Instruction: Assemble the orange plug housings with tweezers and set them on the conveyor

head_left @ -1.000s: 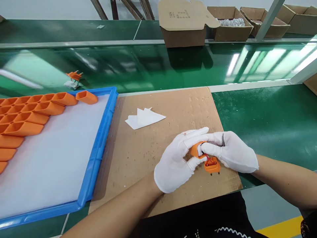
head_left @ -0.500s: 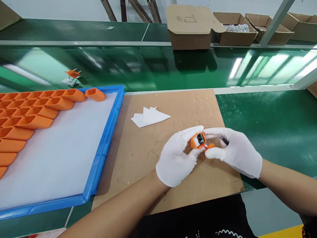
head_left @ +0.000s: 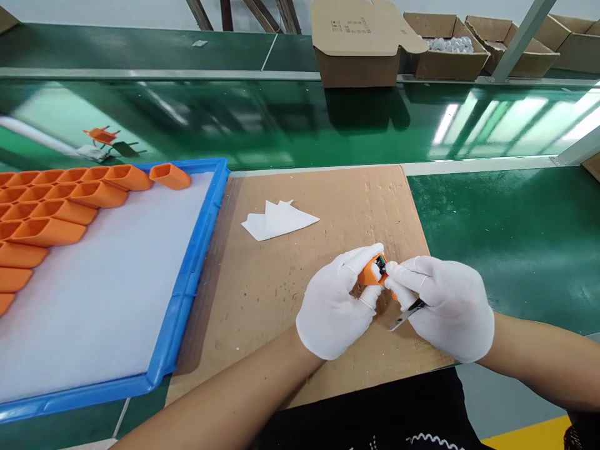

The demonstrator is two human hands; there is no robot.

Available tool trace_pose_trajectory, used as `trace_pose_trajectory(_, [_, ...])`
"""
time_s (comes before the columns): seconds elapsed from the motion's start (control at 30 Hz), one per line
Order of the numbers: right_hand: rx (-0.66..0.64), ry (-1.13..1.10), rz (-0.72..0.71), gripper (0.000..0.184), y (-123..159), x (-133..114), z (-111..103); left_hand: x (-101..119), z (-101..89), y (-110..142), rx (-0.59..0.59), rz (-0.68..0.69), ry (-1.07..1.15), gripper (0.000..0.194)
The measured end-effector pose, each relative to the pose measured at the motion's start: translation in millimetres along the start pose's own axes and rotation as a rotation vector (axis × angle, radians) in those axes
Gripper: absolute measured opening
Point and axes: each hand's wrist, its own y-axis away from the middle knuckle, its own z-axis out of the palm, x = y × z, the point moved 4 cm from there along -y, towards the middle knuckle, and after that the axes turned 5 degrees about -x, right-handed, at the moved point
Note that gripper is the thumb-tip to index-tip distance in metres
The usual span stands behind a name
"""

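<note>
My left hand (head_left: 340, 306), in a white glove, grips a small orange plastic housing (head_left: 368, 273) between fingers and thumb. The housing's open end faces right; a dark circuit board (head_left: 380, 263) and a white part show inside. My right hand (head_left: 445, 303), also gloved, has thumb and fingertips pinched together at that open end; whatever they pinch is hidden. A slim tool (head_left: 407, 314), silver at one end and dark where it enters the fingers, is held in the right hand; it resembles tweezers. A bit of another orange part (head_left: 394, 295) shows below the right fingertips.
Under my hands lies a cardboard sheet (head_left: 281, 294) with folded white paper (head_left: 281, 220). To the left, a blue tray (head_left: 185, 294) holds rows of orange sleeves (head_left: 54, 231). An orange plug piece (head_left: 102, 135) lies behind it. Cardboard boxes (head_left: 359, 69) line the back shelf.
My right fingertips have closed in on the housing's open end. The slim tool has swung into view below the fingers. The orange plug part, hanging on red wires earlier, is now mostly hidden.
</note>
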Motion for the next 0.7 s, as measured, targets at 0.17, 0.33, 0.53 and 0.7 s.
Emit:
trace_pose_trajectory(0.17, [0.045, -0.134, 0.000, 0.026, -1, 1, 1, -1, -0.8, 1, -0.028, -0.101, 0.023, 0.036])
trace_pose_trajectory(0.33, [-0.118, -0.321, 0.142, 0.012, -4, 18, 7, -3, -1.0, -1, -0.036, -0.036, -0.030, 0.038])
trace_pose_trajectory(0.53, [-0.049, -0.370, 0.242, 0.018, -11, 35, 0, -24, -5.5, -9, -0.036, -0.285, 0.154, 0.034])
trace_pose_trajectory(0.7, [-0.042, -0.658, 0.400, 0.013, -13, 38, 4, -23, -2.8, -18, -0.198, -0.591, 1.007, 0.047])
